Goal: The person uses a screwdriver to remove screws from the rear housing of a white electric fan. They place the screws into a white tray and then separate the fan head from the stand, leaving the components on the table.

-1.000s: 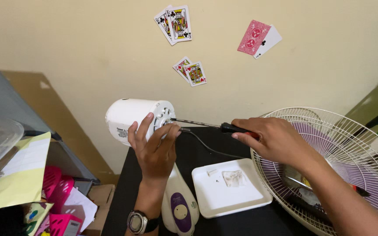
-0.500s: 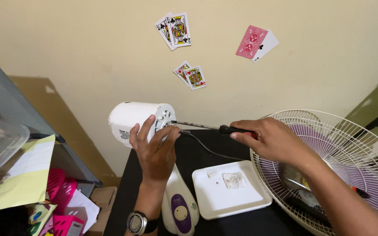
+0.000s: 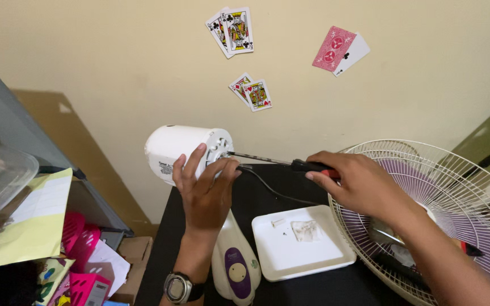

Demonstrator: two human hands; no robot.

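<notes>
Fan motor housing, white and cylindrical, is sitting at centre left of the frame atop a white and purple fan stand, whose control knob is showing at the bottom centre. Nearest the viewer, a black wristwatch is circling the left wrist at the lower edge. Above it, the left hand is wrapping its fingers around the front rim of the housing, clamped on it. To the right, on the black table, a white square tray is holding a small crumpled scrap and a tiny pale piece. At lower right, a white wire fan guard is lying with purple blades showing through it. At centre right, the right hand is closing tightly on the red and black handle of a screwdriver, whose shaft is running leftward with its tip meeting the housing's face. A black cord is trailing from the housing across the table. Farthest away, playing cards are sticking to the cream wall in the upper centre of the frame.
</notes>
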